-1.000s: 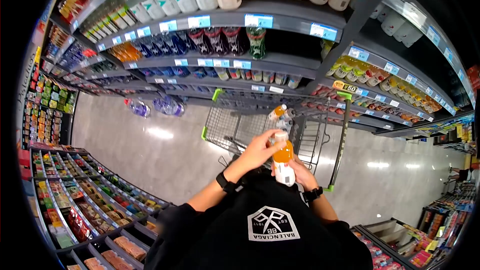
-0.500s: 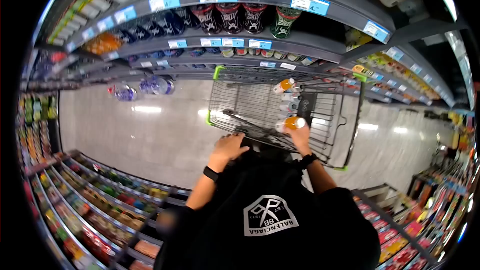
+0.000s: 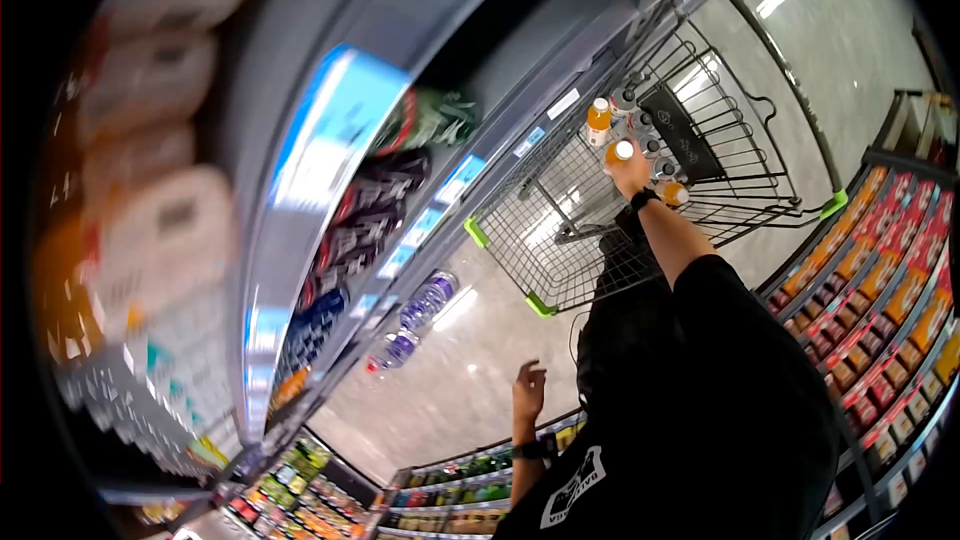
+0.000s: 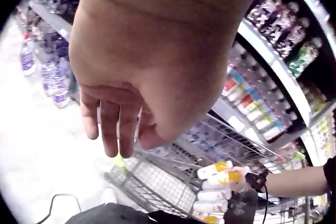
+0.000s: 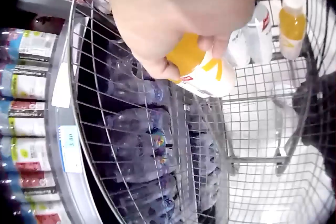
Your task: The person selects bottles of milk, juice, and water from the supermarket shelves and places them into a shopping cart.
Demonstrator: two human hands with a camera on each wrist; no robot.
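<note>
My right hand (image 3: pixel 630 175) reaches into the shopping cart (image 3: pixel 541 306) and grips a bottle of orange drink (image 5: pixel 202 69). In the right wrist view its fingers curl round the orange part, and the white-labelled end points away over the wire basket. Beside it in the cart are clear bottles with white labels (image 5: pixel 257 35) and another orange drink bottle (image 5: pixel 292 27). One more orange bottle (image 3: pixel 598 122) stands on the shelf side of this group in the head view. My left hand (image 3: pixel 529 390) hangs in the air away from the cart, fingers loosely bent, holding nothing.
Shelves of drinks run along the cart's far side, with price tags (image 3: pixel 340 130) on the edge. Large purple-labelled bottles (image 3: pixel 428 302) stand on the floor by the shelf. Packaged goods (image 3: pixel 880 310) fill shelves at the right.
The head view has swung round, so the cart appears at upper right. From a two-handed hold, the orange bottle passed to my right hand alone, inside the cart. My left hand let go and moved away.
</note>
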